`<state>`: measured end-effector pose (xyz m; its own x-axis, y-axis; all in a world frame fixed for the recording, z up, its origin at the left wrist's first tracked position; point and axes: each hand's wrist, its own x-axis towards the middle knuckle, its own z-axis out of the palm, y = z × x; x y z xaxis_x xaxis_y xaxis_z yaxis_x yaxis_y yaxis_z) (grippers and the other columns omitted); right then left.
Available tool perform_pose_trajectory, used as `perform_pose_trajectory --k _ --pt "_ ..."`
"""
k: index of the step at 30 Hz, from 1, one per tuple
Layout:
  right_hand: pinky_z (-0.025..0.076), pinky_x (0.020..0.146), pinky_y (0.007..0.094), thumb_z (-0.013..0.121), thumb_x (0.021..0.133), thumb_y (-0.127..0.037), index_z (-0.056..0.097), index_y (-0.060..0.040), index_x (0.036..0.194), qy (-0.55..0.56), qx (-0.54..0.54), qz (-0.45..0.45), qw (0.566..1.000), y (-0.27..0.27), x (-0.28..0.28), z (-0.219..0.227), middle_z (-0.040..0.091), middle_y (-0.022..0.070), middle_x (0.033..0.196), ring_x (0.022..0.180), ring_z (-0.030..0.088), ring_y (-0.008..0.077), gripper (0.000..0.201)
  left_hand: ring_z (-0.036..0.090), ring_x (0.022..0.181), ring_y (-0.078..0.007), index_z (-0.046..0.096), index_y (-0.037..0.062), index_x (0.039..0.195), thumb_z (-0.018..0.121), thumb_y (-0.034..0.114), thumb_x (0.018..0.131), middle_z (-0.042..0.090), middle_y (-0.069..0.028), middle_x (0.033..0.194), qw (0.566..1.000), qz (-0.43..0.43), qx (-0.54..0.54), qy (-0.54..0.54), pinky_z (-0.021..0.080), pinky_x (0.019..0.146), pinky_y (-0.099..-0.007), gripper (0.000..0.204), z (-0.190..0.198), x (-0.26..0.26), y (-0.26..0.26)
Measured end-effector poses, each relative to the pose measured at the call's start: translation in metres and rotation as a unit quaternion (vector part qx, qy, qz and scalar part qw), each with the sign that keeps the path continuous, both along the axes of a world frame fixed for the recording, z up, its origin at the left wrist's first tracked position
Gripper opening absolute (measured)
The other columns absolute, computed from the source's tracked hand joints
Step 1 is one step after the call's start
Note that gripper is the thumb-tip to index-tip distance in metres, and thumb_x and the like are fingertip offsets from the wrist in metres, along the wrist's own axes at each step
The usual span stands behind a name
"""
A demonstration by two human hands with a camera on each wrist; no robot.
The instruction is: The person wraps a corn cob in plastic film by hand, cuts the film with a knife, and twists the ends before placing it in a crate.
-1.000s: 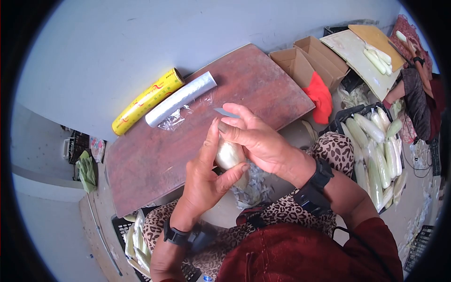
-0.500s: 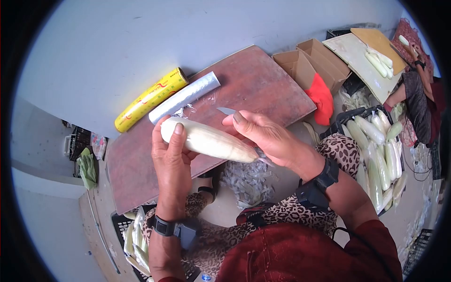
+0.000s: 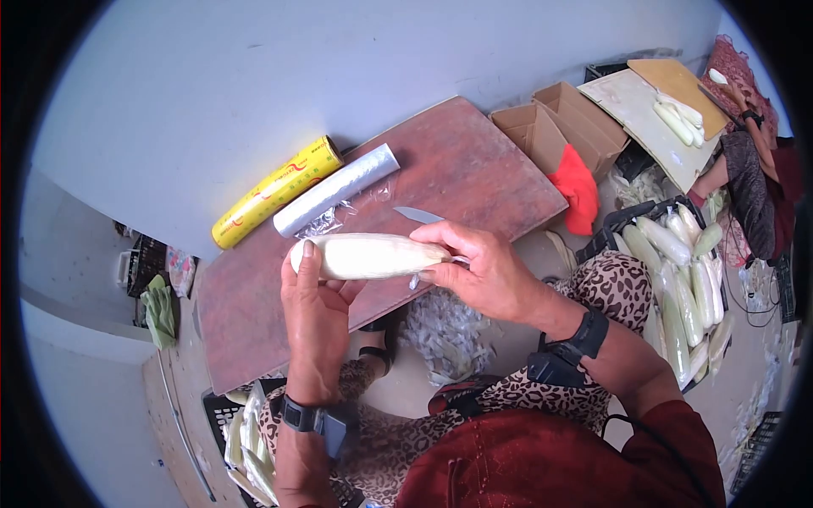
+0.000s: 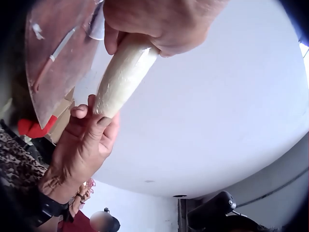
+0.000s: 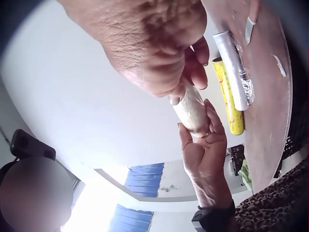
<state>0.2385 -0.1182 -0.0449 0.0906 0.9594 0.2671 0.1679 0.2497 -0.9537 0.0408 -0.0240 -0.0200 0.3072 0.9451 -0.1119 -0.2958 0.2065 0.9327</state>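
Observation:
A long pale vegetable (image 3: 360, 256) lies nearly level between both hands above the table. Its rounded end is in my left hand (image 3: 315, 313), thumb on top and fingers beneath. At the narrower end my right hand (image 3: 491, 275) pinches the tip between thumb and fingers. Shiny clear film shows on the vegetable (image 4: 126, 72) in the left wrist view. Lying on the table, a knife (image 4: 62, 44) touches neither hand; from the head view its blade (image 3: 417, 214) shows just beyond my right hand, the handle hidden.
A yellow roll (image 3: 275, 193) and a clear film roll (image 3: 337, 190) lie at the back of the reddish table (image 3: 254, 313). Wrapped vegetables fill a black crate (image 3: 614, 222) on the right; another crate stands lower left. Cardboard boxes, a red cloth (image 3: 576, 190) and a seated person are to the right.
The vegetable turned from end-on between my hands to lying sideways, then levelled from a downward tilt. My right hand came onto its narrower end, and my left hand shifted left with the rounded end.

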Motion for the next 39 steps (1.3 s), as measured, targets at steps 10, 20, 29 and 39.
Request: perform_pose_trajectory --k 10,20,29,39 --pt "0.049 0.066 0.0232 0.058 0.096 -0.008 0.061 0.0003 0.117 -0.004 -0.021 0.016 1.0 -0.004 0.028 0.02 0.064 0.0017 0.089 0.073 0.058 0.0057 0.023 0.068 0.08 -0.0182 0.059 -0.003 0.119 0.063 0.054 0.09 0.068 -0.0112 0.098 0.95 -0.167 0.075 0.251 0.054 0.064 -0.0263 0.064 0.015 -0.025 0.008" --pt "0.049 0.056 0.028 0.062 0.094 -0.018 0.065 0.002 0.104 -0.018 -0.035 0.036 0.999 -0.005 0.038 0.022 0.064 0.0066 0.072 0.059 0.06 0.0101 0.023 0.061 0.095 -0.0137 0.058 -0.004 0.122 0.09 0.026 0.066 0.066 -0.0078 0.104 0.883 -0.384 0.013 0.269 0.048 0.087 -0.0277 0.071 0.019 -0.022 0.009" --pt "0.051 0.08 0.0232 0.073 0.084 -0.001 0.036 -0.0036 0.144 0.238 -0.058 0.132 0.96 -0.007 0.046 0.03 0.061 0.0079 0.104 0.093 0.059 0.01 0.07 0.063 0.08 -0.0098 0.058 -0.0024 0.122 0.082 0.013 0.074 0.067 -0.0049 0.098 0.918 -0.365 -0.043 0.15 0.05 0.071 -0.0239 0.056 0.009 -0.029 0.021" --pt "0.049 0.062 0.0223 0.045 0.096 -0.061 0.057 0.0028 0.11 0.142 -0.101 0.038 0.984 -0.006 0.049 0.026 0.065 0.0111 0.088 0.074 0.066 0.015 0.066 0.06 0.097 -0.0134 0.06 -0.0022 0.121 0.085 0.021 0.072 0.065 -0.004 0.106 0.911 -0.246 0.171 0.283 0.048 0.085 -0.0269 0.06 0.019 -0.027 0.015"
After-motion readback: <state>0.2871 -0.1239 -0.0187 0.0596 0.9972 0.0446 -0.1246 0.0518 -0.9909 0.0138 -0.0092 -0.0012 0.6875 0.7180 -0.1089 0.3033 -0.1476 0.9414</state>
